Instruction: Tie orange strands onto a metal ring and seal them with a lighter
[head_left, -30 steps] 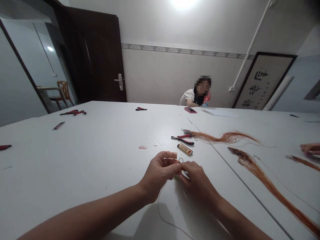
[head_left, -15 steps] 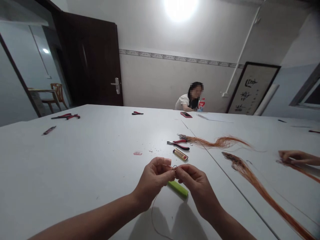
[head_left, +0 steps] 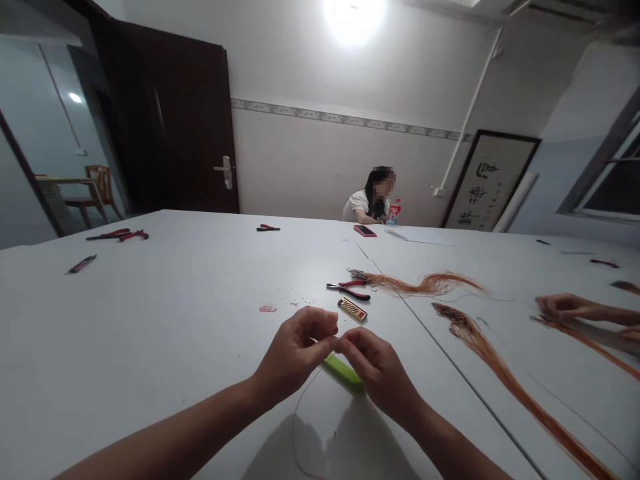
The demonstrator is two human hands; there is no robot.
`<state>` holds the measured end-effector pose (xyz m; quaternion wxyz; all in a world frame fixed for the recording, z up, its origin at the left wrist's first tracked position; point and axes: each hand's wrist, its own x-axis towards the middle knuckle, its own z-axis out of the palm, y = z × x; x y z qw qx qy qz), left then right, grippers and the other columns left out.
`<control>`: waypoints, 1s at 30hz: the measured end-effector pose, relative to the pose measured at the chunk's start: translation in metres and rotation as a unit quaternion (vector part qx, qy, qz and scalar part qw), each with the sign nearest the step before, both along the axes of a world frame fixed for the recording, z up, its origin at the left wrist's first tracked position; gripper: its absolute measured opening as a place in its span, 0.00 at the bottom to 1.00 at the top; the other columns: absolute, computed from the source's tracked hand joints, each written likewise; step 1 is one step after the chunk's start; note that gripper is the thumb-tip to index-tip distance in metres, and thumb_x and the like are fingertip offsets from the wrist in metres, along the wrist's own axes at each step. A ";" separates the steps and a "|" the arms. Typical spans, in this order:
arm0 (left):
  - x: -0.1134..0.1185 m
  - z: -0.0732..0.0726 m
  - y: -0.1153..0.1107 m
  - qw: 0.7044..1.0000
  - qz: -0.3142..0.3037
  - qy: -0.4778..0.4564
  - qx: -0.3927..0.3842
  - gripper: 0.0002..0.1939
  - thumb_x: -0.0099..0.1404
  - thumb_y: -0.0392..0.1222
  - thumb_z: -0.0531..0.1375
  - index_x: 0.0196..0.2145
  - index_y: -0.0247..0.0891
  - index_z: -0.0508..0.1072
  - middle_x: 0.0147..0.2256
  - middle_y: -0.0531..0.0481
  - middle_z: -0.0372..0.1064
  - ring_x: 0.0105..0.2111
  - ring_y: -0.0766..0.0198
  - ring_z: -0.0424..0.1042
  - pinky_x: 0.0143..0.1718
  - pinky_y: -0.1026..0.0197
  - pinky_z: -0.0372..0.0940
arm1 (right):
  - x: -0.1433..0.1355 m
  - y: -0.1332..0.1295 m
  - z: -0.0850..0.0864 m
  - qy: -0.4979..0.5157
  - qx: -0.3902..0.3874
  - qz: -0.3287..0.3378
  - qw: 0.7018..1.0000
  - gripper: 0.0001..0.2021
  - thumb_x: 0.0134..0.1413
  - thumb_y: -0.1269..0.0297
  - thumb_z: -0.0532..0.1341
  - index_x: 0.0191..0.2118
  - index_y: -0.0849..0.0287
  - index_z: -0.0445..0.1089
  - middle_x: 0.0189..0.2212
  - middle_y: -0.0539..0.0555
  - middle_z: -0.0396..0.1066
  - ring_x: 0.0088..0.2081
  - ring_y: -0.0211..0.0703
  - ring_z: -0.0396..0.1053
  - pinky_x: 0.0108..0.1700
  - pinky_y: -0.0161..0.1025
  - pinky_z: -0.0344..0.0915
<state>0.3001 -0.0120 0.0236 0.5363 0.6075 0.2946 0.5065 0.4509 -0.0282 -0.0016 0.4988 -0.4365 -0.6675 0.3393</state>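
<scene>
Both hands meet at the fingertips above the white table [head_left: 200,320]. My left hand [head_left: 303,343] pinches a thin line [head_left: 295,427], which hangs from it in a loose curve toward the near edge. Against it, my right hand [head_left: 373,363] has thumb and index finger pressed together; whatever lies between them is too small to make out. Partly under the hands lies a bright green object [head_left: 343,373]. Just beyond are a gold patterned lighter [head_left: 353,309] and red-and-black pliers [head_left: 353,291].
Hooks with orange strands [head_left: 425,287] lie beyond the pliers, and a longer bundle [head_left: 515,373] lies to the right. Another person's hand [head_left: 570,307] touches more strands at far right. A person [head_left: 363,203] sits across, near a phone [head_left: 365,231].
The view has shifted slightly, so the scene sits further left. The small dark loop that showed between my fingertips is no longer visible. My hands stay together.
</scene>
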 end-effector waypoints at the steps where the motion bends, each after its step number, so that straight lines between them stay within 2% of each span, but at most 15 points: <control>1: -0.001 0.000 0.001 1.000 -0.011 -0.005 0.000 0.06 0.54 0.32 0.62 0.31 0.38 0.70 0.29 0.52 0.65 0.31 0.65 0.64 0.35 0.61 0.61 | 0.000 0.000 0.000 -0.002 0.001 0.009 1.000 0.10 0.56 0.60 0.55 0.29 0.60 0.66 0.24 0.49 0.64 0.27 0.37 0.60 0.30 0.35 0.58; 4: -0.002 0.000 0.003 0.999 -0.032 0.005 0.005 0.05 0.55 0.32 0.61 0.30 0.38 0.70 0.28 0.52 0.65 0.31 0.66 0.65 0.35 0.61 0.62 | -0.001 -0.001 0.000 0.006 0.001 0.016 1.000 0.09 0.55 0.61 0.56 0.29 0.60 0.66 0.24 0.49 0.64 0.27 0.37 0.59 0.30 0.35 0.57; 7: -0.003 0.000 0.004 0.999 -0.020 0.037 0.023 0.06 0.56 0.32 0.60 0.33 0.38 0.69 0.28 0.52 0.65 0.30 0.66 0.65 0.34 0.61 0.62 | -0.004 -0.003 0.002 0.029 -0.008 0.019 0.999 0.09 0.55 0.60 0.56 0.29 0.60 0.66 0.24 0.49 0.64 0.27 0.37 0.61 0.31 0.36 0.59; 9: -0.003 0.001 0.002 0.998 0.002 0.045 0.031 0.07 0.57 0.32 0.60 0.34 0.38 0.69 0.28 0.52 0.65 0.30 0.66 0.65 0.33 0.62 0.62 | -0.007 -0.007 0.003 0.102 -0.036 0.043 0.993 0.08 0.54 0.59 0.57 0.32 0.58 0.65 0.27 0.50 0.66 0.30 0.38 0.64 0.33 0.36 0.61; 12: -0.001 0.007 -0.004 1.000 0.007 0.020 0.020 0.06 0.56 0.33 0.60 0.33 0.39 0.68 0.27 0.53 0.64 0.27 0.68 0.64 0.28 0.63 0.62 | -0.013 -0.013 0.003 0.249 -0.124 0.109 0.954 0.14 0.49 0.59 0.62 0.40 0.56 0.62 0.31 0.50 0.68 0.33 0.38 0.67 0.37 0.38 0.63; 13: 0.000 0.010 -0.006 1.000 0.003 0.005 0.012 0.06 0.56 0.33 0.60 0.33 0.39 0.68 0.26 0.54 0.64 0.25 0.68 0.64 0.27 0.64 0.62 | -0.015 -0.016 0.004 0.269 -0.149 0.120 0.944 0.15 0.48 0.59 0.63 0.41 0.56 0.62 0.29 0.49 0.69 0.30 0.36 0.67 0.34 0.36 0.63; 15: -0.001 0.020 -0.012 0.999 0.005 -0.032 -0.001 0.06 0.56 0.33 0.60 0.32 0.39 0.68 0.25 0.56 0.63 0.24 0.70 0.63 0.26 0.66 0.61 | -0.020 -0.020 0.006 0.248 -0.171 0.114 0.947 0.12 0.50 0.58 0.62 0.38 0.59 0.65 0.23 0.47 0.67 0.20 0.30 0.60 0.23 0.30 0.57; 18: -0.005 0.037 -0.018 0.995 0.040 -0.092 -0.014 0.08 0.55 0.32 0.61 0.34 0.39 0.68 0.24 0.57 0.63 0.25 0.71 0.61 0.26 0.69 0.59 | -0.022 -0.027 0.018 0.212 -0.169 0.084 0.959 0.12 0.51 0.56 0.61 0.30 0.61 0.67 0.15 0.43 0.59 0.15 0.26 0.48 0.16 0.28 0.42; 21: -0.013 0.052 -0.023 0.989 0.044 -0.135 -0.040 0.09 0.56 0.33 0.61 0.35 0.40 0.68 0.26 0.56 0.64 0.26 0.72 0.61 0.26 0.71 0.58 | -0.014 -0.044 0.034 0.181 -0.160 0.052 0.969 0.12 0.52 0.54 0.60 0.30 0.60 0.68 0.13 0.42 0.54 0.16 0.27 0.45 0.17 0.28 0.41; 24: -0.019 0.062 -0.028 0.983 0.026 -0.169 -0.069 0.09 0.56 0.34 0.62 0.35 0.42 0.68 0.27 0.56 0.65 0.27 0.72 0.62 0.26 0.71 0.58 | 0.004 -0.075 0.042 0.111 -0.147 0.018 0.983 0.15 0.52 0.51 0.59 0.31 0.59 0.70 0.13 0.44 0.54 0.16 0.29 0.46 0.17 0.30 0.41; 27: -0.022 0.067 -0.036 0.978 0.007 -0.190 -0.086 0.09 0.55 0.34 0.63 0.35 0.43 0.69 0.27 0.56 0.65 0.27 0.72 0.62 0.26 0.72 0.59 | 0.026 -0.119 0.029 0.080 -0.162 -0.064 0.981 0.19 0.47 0.45 0.60 0.30 0.59 0.73 0.12 0.46 0.54 0.15 0.31 0.49 0.17 0.31 0.44; 30: -0.023 0.072 -0.045 0.975 -0.008 -0.200 -0.100 0.10 0.55 0.34 0.63 0.35 0.44 0.70 0.27 0.56 0.65 0.27 0.72 0.63 0.26 0.72 0.60 | 0.049 -0.165 -0.005 0.129 -0.205 -0.225 0.944 0.22 0.36 0.40 0.63 0.28 0.55 0.75 0.12 0.48 0.57 0.15 0.34 0.54 0.18 0.33 0.49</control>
